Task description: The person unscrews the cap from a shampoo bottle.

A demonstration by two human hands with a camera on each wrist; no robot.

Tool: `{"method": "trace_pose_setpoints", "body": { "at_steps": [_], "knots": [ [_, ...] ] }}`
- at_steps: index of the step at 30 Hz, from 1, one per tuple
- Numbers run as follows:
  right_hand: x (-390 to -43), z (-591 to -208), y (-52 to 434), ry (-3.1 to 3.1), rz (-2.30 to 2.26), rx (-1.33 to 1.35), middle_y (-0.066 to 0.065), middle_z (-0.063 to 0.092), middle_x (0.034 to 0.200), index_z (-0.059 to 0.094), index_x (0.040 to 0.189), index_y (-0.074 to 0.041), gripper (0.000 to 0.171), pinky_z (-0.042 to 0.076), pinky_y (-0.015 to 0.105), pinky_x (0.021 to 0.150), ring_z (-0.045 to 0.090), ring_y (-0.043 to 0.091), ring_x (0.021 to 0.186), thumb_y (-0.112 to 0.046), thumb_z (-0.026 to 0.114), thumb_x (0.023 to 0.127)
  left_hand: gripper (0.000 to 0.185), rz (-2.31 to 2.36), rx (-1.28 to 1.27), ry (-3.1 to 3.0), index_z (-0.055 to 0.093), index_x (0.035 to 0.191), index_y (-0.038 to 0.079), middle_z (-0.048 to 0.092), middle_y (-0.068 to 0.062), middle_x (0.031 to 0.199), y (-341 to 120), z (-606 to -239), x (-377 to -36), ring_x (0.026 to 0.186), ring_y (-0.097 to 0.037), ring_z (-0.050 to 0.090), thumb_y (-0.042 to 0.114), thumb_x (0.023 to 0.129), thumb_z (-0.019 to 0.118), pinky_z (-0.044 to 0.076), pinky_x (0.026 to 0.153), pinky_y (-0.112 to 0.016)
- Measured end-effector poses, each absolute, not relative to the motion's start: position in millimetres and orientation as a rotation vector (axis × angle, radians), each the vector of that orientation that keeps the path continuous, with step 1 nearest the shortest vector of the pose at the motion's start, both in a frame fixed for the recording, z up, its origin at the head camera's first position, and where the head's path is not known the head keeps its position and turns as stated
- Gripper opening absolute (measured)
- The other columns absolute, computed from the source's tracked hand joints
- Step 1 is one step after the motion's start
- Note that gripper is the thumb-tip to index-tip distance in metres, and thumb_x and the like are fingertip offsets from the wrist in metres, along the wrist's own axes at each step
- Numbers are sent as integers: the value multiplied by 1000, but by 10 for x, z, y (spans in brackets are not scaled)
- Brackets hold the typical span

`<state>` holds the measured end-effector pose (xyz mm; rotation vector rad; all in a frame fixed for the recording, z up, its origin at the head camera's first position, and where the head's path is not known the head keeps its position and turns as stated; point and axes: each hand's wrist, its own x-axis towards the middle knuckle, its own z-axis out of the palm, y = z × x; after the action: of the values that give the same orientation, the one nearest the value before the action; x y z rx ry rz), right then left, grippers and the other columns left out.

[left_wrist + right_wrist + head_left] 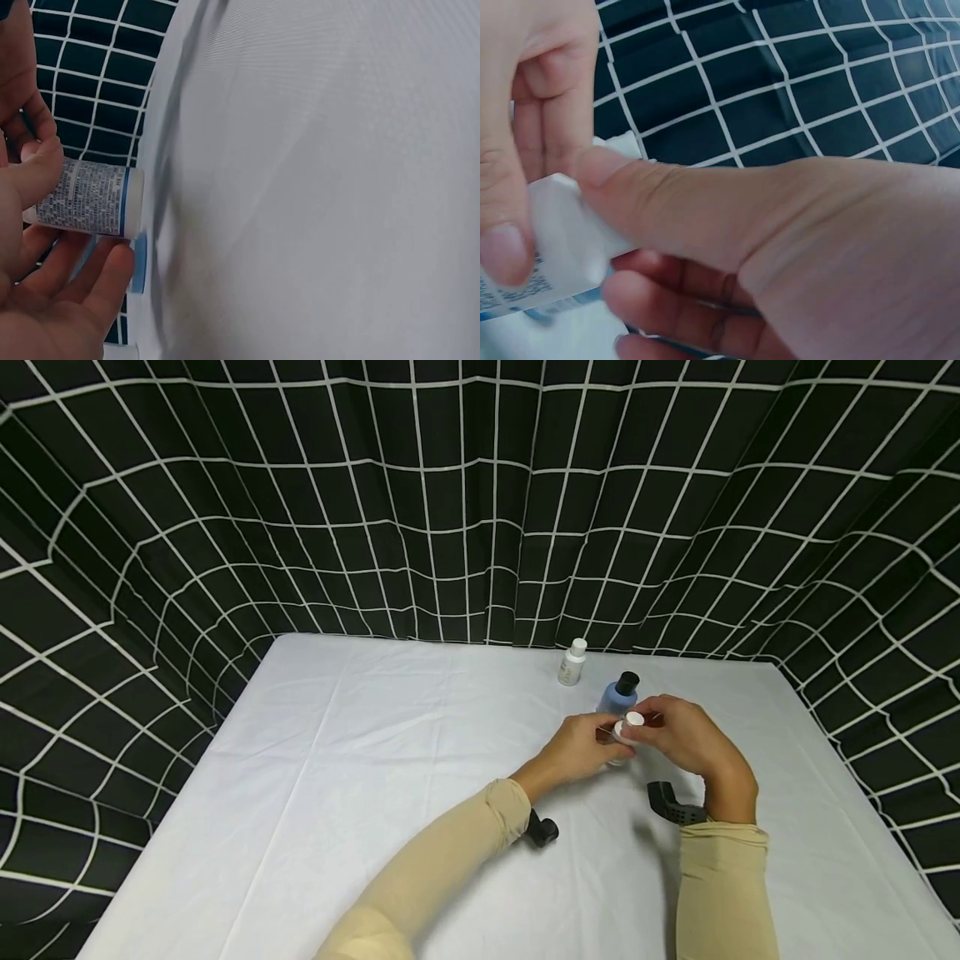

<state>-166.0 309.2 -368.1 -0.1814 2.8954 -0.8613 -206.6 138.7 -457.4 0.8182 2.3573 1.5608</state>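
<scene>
while both hands (pixel 645 739) clasp the small bottle (pixel 626 732), blue bottle (pixel 618 695) just behind.

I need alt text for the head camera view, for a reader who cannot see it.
Two hands, left hand and right hand, hold a small white bottle together above a white table. Behind them stand a blue bottle with a black cap and a small pale bottle, before a black grid-patterned curtain.
</scene>
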Motion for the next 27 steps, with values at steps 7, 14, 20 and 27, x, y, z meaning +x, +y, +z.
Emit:
{"method": "trace_pose_setpoints", "body": {
  "at_steps": [7,14,20,27],
  "knots": [
    [-1697,-3722,3005,3027,-953,-231,11,68,101,72,115,-4,38,50,25,77,61,20,92,-34,76,93,44,1607,754,2447,71,122,14,77,-1,113,1302,-4517,-2102,95,3,68,30,84,86,52,82,-6],
    [-1801,-3817,2775,3096,-1106,-232,10,68,101,73,114,-5,35,50,20,68,61,16,85,-31,78,92,43,1752,667,2364,73,121,14,75,-3,117,1098,-4520,-2198,97,-4,73,24,82,88,56,81,-11],
    [-1887,-3947,2547,3175,-1231,-264,11,67,100,73,114,-4,32,48,18,64,60,21,83,-25,79,91,44,1773,680,2410,73,122,13,72,-6,119,903,-4525,-2286,101,-10,74,23,82,87,57,84,-12],
    [-1872,-3953,2333,3222,-1331,-368,10,67,100,74,110,-4,28,46,15,63,58,17,78,-19,81,88,46,1654,758,2565,73,122,14,73,-2,113,641,-4419,-2322,105,-11,71,26,81,89,56,90,-13]
  ]
}}
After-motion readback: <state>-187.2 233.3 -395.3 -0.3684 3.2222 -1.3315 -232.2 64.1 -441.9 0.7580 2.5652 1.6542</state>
